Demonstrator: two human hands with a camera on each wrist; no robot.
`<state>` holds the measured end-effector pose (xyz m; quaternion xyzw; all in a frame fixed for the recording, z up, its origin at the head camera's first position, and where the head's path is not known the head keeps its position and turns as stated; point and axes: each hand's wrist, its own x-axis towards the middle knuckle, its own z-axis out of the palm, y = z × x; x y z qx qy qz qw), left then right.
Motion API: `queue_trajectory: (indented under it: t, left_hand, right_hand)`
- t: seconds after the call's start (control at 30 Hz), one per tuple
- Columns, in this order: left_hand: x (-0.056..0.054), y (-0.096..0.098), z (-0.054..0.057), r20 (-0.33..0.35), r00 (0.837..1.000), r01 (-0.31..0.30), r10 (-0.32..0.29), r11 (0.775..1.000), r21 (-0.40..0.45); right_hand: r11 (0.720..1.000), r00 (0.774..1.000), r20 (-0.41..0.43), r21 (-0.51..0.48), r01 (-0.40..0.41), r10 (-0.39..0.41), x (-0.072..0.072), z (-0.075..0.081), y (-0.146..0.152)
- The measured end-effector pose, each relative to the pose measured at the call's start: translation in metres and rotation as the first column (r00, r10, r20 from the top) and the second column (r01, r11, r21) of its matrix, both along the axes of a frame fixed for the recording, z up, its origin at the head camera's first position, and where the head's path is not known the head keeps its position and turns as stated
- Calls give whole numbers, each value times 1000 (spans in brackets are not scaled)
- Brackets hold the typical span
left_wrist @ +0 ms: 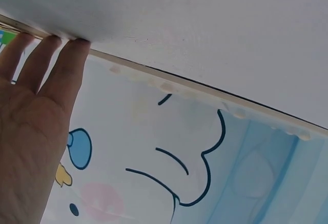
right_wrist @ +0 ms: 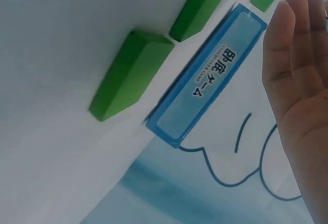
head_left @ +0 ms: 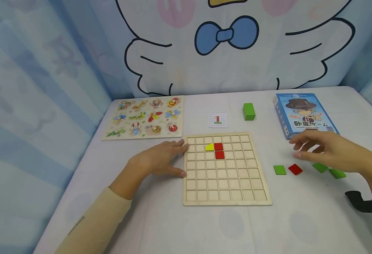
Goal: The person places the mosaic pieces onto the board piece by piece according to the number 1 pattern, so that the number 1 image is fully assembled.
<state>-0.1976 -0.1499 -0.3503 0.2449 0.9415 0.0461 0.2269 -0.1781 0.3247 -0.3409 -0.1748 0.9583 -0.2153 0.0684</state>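
Observation:
My left hand (head_left: pixel 160 158) rests against the left edge of a wooden grid board (head_left: pixel 227 195), thumb and fingertips touching its rim. Toward the board's far side, a yellow piece with a slanted corner (head_left: pixel 209 147) lies left of a red square tile (head_left: pixel 218 146). Another red tile (head_left: pixel 219 155) sits one cell nearer. My right hand (head_left: pixel 333 150) hovers over the table with loosely bent fingers and nothing in them. Beneath and beside it lie a green tile (head_left: pixel 280 170), a red tile (head_left: pixel 295 169) and two more green pieces (head_left: pixel 337 173), partly covered in the head view.
Beyond the right hand lies a blue game box (head_left: pixel 306 114). A green block (head_left: pixel 249 112) and a small pattern card (head_left: pixel 218 120) are behind the grid board. An insect puzzle board (head_left: pixel 144 118) occupies the back left. A printed curtain (head_left: pixel 186 67) hangs behind the table.

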Motion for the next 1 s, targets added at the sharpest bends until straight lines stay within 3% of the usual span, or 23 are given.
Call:
queue_trajectory:
  t: [0.3, 1.0]
  left_hand:
    - [1, 0, -1, 12, 1000, -5, 4, 1000, 10]
    - [-2, -2, -3, 12, 1000, 8, -8, 1000, 17]
  right_hand:
    - [1000, 996, 89, -11, 6, -5, 5, -12, 11]
    - [998, 986, 164, 61, -23, 13, 7, -21, 19]
